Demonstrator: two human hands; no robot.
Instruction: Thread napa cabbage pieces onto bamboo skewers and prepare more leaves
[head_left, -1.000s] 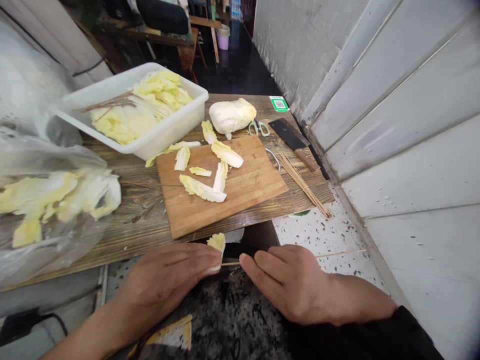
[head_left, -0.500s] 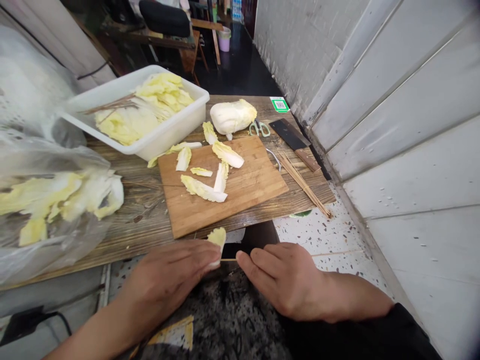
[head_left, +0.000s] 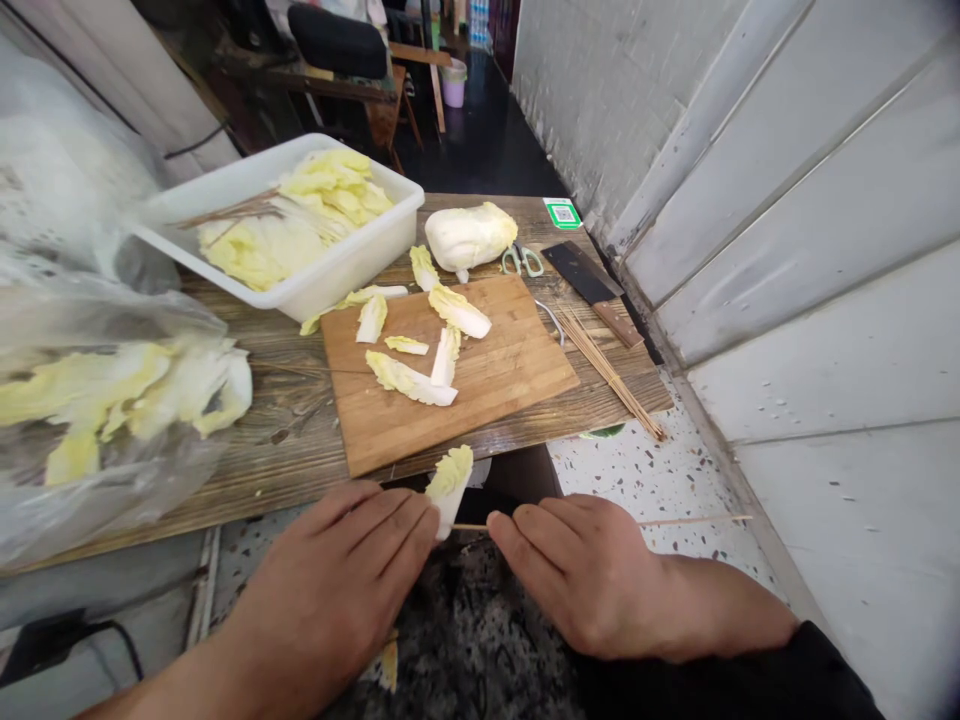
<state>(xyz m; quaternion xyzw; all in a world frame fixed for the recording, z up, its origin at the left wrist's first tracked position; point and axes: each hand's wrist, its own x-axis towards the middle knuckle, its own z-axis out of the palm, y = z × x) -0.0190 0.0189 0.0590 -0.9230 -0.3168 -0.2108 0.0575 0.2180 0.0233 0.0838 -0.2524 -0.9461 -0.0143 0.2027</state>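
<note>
My left hand [head_left: 356, 575] is closed on a small napa cabbage leaf [head_left: 451, 485], its yellow frilly end up and its white stem at my fingertips. Pinched in my right hand [head_left: 574, 570] is a thin wooden skewer [head_left: 697, 520], lying almost level. One end of the skewer sticks out to the right past my wrist; the other meets the leaf's white stem. Whether its tip goes through the leaf is hidden by my left fingers. Both hands are over my lap, just in front of the wooden cutting board [head_left: 517, 370], where several cut cabbage leaves [head_left: 411, 380] lie.
On the wooden table [head_left: 292, 440] are a cabbage head [head_left: 469, 238], green-handled scissors [head_left: 523, 262], a cleaver [head_left: 589, 285] and a bundle of skewers [head_left: 607, 370]. A white tub [head_left: 322, 270] of leaves stands at the back left. An open plastic bag [head_left: 172, 480] holds more leaves.
The leaf has come up and slightly right in my left hand, so more of it shows. My right hand has shifted a little right, and the skewer's right end is now visible.
</note>
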